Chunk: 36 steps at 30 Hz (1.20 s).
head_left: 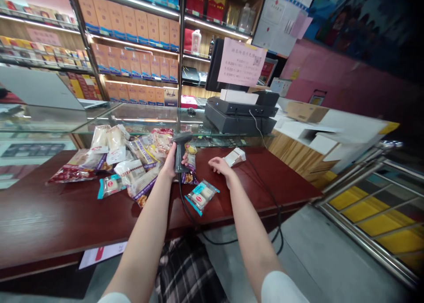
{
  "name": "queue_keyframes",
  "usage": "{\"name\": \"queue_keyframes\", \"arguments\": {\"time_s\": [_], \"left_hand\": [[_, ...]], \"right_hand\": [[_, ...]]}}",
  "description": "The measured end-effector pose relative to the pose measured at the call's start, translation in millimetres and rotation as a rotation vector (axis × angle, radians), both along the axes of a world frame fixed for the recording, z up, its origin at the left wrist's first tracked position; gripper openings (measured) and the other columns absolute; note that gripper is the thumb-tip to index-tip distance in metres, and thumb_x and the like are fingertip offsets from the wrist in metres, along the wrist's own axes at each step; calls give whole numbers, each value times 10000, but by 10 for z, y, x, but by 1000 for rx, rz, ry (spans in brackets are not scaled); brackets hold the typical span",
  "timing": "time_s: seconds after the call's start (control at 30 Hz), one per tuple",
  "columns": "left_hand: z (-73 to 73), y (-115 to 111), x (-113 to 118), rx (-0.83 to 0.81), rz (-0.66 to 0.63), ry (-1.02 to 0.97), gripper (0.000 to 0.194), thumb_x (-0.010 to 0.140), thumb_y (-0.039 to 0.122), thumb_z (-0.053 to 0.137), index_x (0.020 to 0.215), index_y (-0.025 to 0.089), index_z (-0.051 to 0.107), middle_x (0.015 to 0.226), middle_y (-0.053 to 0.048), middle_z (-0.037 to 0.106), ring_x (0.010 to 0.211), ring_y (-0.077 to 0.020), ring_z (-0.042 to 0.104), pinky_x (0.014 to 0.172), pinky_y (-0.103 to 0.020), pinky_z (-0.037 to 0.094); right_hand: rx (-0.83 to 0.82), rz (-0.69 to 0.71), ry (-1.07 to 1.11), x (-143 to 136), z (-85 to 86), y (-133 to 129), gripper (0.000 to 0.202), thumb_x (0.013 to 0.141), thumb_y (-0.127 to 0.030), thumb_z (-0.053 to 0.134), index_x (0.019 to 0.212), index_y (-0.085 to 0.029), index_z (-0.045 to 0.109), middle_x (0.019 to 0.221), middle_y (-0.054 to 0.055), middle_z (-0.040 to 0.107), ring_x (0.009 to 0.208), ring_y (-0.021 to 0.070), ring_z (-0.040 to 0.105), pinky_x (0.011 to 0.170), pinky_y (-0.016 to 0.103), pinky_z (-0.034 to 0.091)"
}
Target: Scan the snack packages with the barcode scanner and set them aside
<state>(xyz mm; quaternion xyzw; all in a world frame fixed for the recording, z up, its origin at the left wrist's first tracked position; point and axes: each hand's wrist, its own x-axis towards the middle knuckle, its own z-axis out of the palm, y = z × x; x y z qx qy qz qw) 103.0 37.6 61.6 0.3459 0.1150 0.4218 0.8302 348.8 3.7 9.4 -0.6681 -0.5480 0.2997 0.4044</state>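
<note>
The left hand (170,163) grips a black, pistol-shaped corded scanner (179,153); the right hand (221,165), loosely curled, is free.

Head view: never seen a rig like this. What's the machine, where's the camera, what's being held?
There's no robot here: the two bare hands belong to a person wearing the camera on their head. This single picture therefore looks forward and down along their own arms. The left hand grips a dark handheld scanner with a black cable. The right hand is loosely curled beside a white packet; whether they touch is unclear. On the reddish-brown counter lie a heap of snack packets and, nearer the person, a blue-edged packet.
</note>
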Motion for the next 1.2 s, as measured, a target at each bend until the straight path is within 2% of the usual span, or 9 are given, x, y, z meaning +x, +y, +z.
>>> {"name": "queue_keyframes", "arguments": {"time_s": [0.13, 0.23, 0.33, 0.47, 0.6, 0.7, 0.8, 1.03, 1.2], "left_hand": [[-54, 13, 11, 27, -6, -2, 559, 961, 586, 291, 1011, 135, 618, 553, 21, 466, 380, -83, 395, 427, -216, 438], [-93, 21, 13, 43, -10, -5, 545, 960, 581, 303, 1016, 139, 617, 556, 20, 476, 385, -85, 406, 431, -220, 446], [-110, 24, 6, 37, -7, 4, 522, 940, 594, 368, 1013, 142, 618, 561, 24, 482, 386, -83, 414, 434, -218, 454], [-116, 27, -1, 31, -6, 14, 523, 933, 594, 388, 1007, 135, 625, 563, 21, 486, 384, -85, 420, 430, -222, 463], [-108, 21, 4, 27, -1, 12, 523, 934, 591, 389, 1026, 131, 620, 567, 21, 489, 385, -85, 424, 435, -224, 469], [-88, 6, 12, 28, -1, 17, 516, 939, 583, 384, 1038, 131, 613, 566, 23, 489, 383, -86, 420, 429, -224, 463], [-69, -9, 15, 15, 4, 19, 504, 937, 578, 396, 1024, 131, 612, 563, 24, 489, 381, -88, 418, 424, -225, 460], [-70, -10, 25, 39, 12, 13, 512, 955, 565, 350, 1023, 130, 610, 558, 20, 483, 388, -92, 415, 433, -229, 456], [-75, -7, 39, 44, 15, 17, 522, 966, 555, 321, 1014, 124, 610, 560, 15, 485, 391, -91, 407, 438, -231, 447]], "right_hand": [[-104, 417, 56, -61, 9, -259, 323, 625, -402, 811, 818, -163, 712, 760, 15, 698, 645, 121, 589, 628, 239, 449], [-135, 474, -30, -105, 0, -294, 356, 548, -397, 855, 776, -162, 718, 749, 9, 698, 669, 131, 588, 637, 244, 440], [-121, 361, -86, -130, -46, -209, 291, 623, -400, 813, 731, -159, 690, 687, 0, 669, 637, 127, 568, 604, 237, 427], [43, -29, -153, -155, -131, -97, 183, 744, -350, 708, 822, -194, 652, 794, -8, 676, 734, 141, 602, 715, 265, 467], [239, -344, 91, -151, -208, -108, 256, 819, -337, 574, 1033, -198, 585, 982, 44, 662, 915, 170, 629, 837, 308, 495], [260, -180, 269, -134, -253, -178, 443, 766, -436, 634, 1127, -199, 532, 1095, 74, 616, 988, 186, 617, 839, 322, 510], [248, -37, 94, -133, -261, -237, 557, 617, -394, 782, 1082, -208, 539, 1155, 75, 560, 1018, 195, 593, 879, 331, 498], [472, -428, -354, -70, -141, -224, 340, 795, -308, 633, 1091, -165, 546, 1188, 132, 525, 1182, 253, 489, 1055, 398, 371], [259, -126, -447, -92, -210, -276, 448, 721, -476, 738, 1063, -207, 629, 1212, 100, 525, 1187, 252, 506, 1062, 370, 371]]}}
